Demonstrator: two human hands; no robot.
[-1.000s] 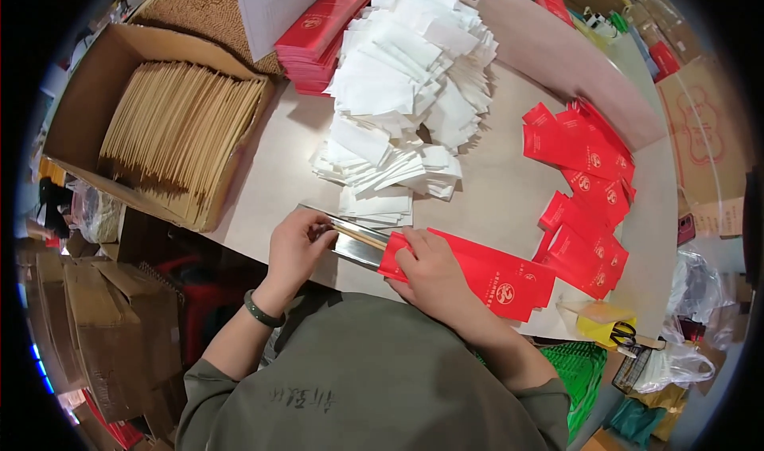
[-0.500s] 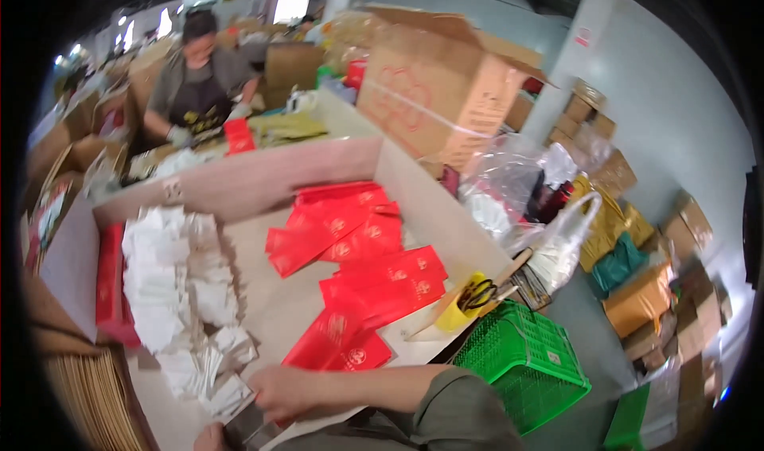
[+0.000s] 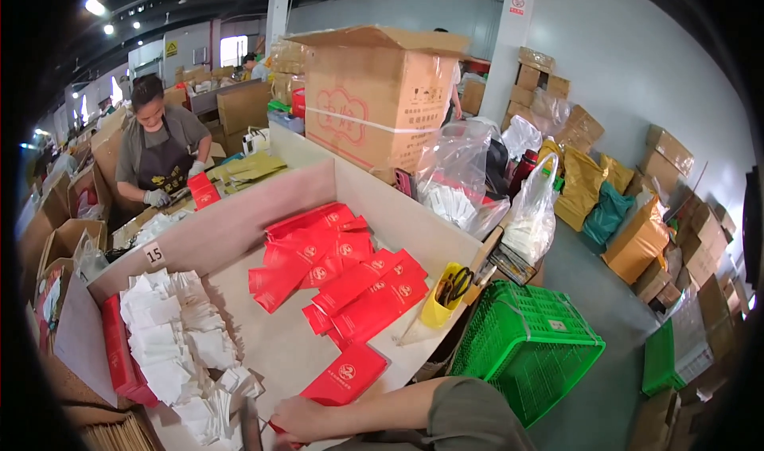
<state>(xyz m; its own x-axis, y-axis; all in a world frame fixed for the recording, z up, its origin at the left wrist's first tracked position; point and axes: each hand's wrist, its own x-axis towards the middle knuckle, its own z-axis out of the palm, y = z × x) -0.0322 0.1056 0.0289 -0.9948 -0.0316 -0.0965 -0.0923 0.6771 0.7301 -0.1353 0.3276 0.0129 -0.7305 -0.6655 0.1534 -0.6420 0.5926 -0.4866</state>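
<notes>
Right hand (image 3: 301, 419) is closing over the near end of a red packet (image 3: 346, 375) at the worktop's (image 3: 269, 333) near edge; left hand is not showing, so its state cannot be told. Work is apparently running partway: loose red packets (image 3: 310, 252) are lying beyond, while a large heap of white packets (image 3: 171, 332) is remaining at left. A yellow cup (image 3: 435, 312) with scissors (image 3: 456, 284) is crowding the right edge, a green basket (image 3: 525, 355) sitting just outside.

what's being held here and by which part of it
The right hand appears to hold a red packet by its lower-left end; the left hand is out of view.
</notes>
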